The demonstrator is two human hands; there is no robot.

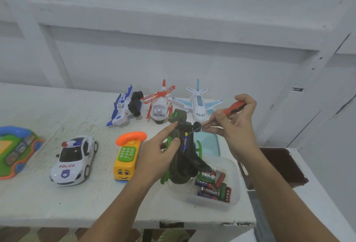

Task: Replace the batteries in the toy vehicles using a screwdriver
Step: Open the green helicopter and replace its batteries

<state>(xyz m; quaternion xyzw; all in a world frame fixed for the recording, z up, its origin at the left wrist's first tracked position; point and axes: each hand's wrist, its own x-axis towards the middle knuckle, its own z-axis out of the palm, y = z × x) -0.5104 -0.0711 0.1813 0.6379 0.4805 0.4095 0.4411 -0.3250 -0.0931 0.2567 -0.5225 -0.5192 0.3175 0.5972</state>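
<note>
My left hand [161,150] grips a dark green camouflage toy helicopter [184,157] turned belly up above the table, thumb by its open battery bay. A blue battery [185,141] sits in that bay. My right hand [234,120] holds a red and black screwdriver [232,108], its thin metal tip pointing left at the bay near a small black wheel. A clear plastic tub [234,189] under the helicopter contains several loose batteries [213,188].
On the white table [57,199] stand a police car [74,160], a yellow toy phone [128,155], a blue-white plane [125,106], a red-white helicopter [159,106], a white airliner [199,103] and a green toy [15,150]. A pale blue lid [210,142] and dark brown board [283,166] lie right.
</note>
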